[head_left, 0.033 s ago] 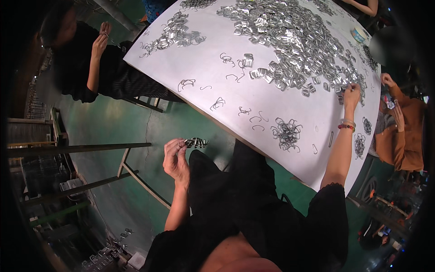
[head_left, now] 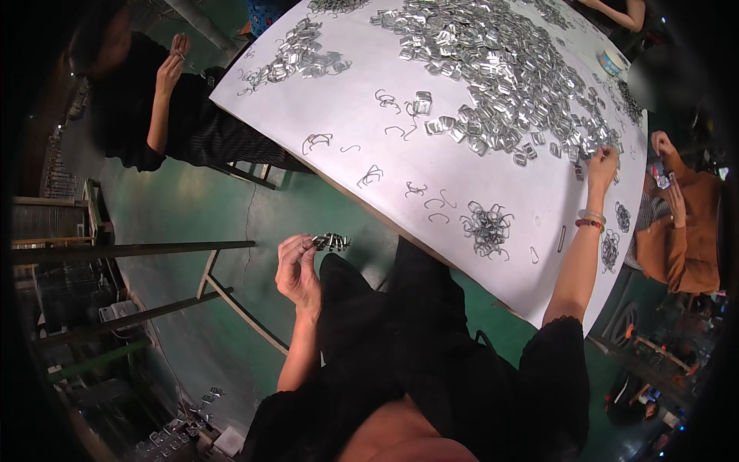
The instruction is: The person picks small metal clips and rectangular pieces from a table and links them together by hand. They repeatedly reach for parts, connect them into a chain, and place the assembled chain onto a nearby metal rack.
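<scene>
My left hand (head_left: 298, 269) is raised over the floor beside the table, its fingers pinched on a row of shiny metal buckles (head_left: 332, 242) strung closely together. My right hand (head_left: 603, 165) reaches far across the white tabletop (head_left: 346, 165). Its fingers are closed at the right edge of a big heap of flat silver buckles (head_left: 500, 69); anything between them is too small to make out. A small pile of bent wire hooks (head_left: 486, 229) lies on the table's near side, between my two arms.
Smaller heaps of wire hooks (head_left: 610, 250) lie by the right edge. Another buckle heap (head_left: 300, 58) is at the far left. A roll of tape (head_left: 612, 61) stands far right. Co-workers sit left and right, one with a raised hand (head_left: 171, 69). Metal frame bars (head_left: 138, 252) stand at left.
My right hand has shifted slightly to the right along the edge of the heap. My left hand, with its row of buckles, has barely moved.
</scene>
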